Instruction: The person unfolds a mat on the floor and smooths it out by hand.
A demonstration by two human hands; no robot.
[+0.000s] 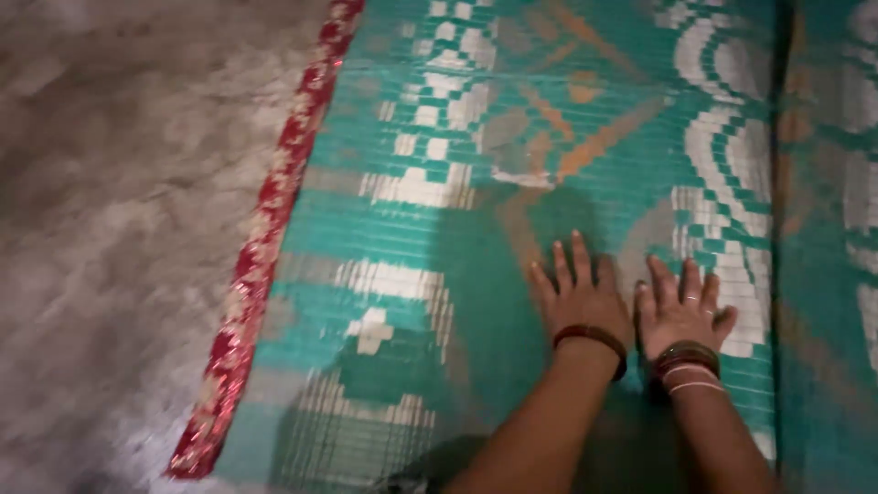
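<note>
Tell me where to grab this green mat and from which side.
Probably the red-bordered edge of the mat, from the bare floor side. That edge lies free and straight on the floor, with nothing on it. Both the left hand and right hand rest flat mid-mat, where the surface offers nothing to pinch.

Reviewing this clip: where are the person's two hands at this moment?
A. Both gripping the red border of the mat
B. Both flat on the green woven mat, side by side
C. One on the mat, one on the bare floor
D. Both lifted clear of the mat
B: the left hand and the right hand lie palm-down with fingers spread on the green mat, well away from its red border and the grey floor.
</note>
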